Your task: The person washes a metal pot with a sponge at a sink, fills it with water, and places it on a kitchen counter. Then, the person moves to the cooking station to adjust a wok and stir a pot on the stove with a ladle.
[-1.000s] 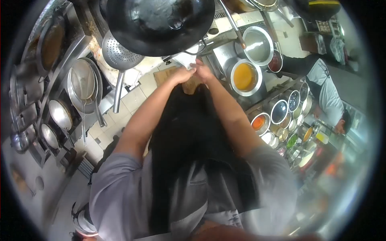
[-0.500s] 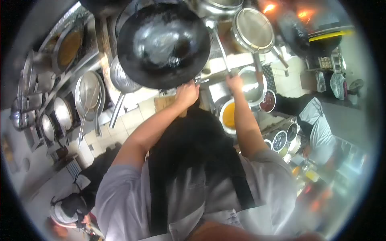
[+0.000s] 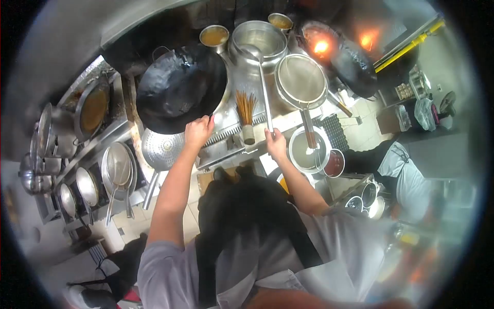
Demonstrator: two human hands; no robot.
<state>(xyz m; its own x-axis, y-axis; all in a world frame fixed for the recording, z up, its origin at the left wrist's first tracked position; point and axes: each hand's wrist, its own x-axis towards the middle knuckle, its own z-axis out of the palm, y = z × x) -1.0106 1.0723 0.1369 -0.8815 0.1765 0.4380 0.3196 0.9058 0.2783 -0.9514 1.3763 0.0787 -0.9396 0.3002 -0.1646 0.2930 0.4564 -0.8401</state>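
Observation:
My left hand (image 3: 199, 132) is closed at the near rim of a large black wok (image 3: 180, 87), where its handle is hidden by my fingers. The wok's dark inside has a shiny patch and shows no food. My right hand (image 3: 276, 145) grips the long handle of a ladle (image 3: 264, 92). The ladle's bowl lies over the steel pot (image 3: 259, 38), and I cannot tell whether it touches the liquid. Between my hands a bamboo wok brush (image 3: 247, 117) stands bristles up. A round mesh strainer (image 3: 302, 81) with a wooden grip lies right of the ladle.
A perforated skimmer (image 3: 160, 149) lies below the wok. Pans and strainers (image 3: 119, 165) line the left side. Another black wok (image 3: 352, 69) sits near flames at upper right. A white-rimmed container (image 3: 309, 149) and a red-filled one (image 3: 334, 164) are beside my right forearm. Another person's apron (image 3: 399, 162) shows at right.
The wok has moved left and farther from my body, with my left hand still on it. The ladle's bowl now lies over the steel pot. The camera view has shifted, showing more of the stove's back.

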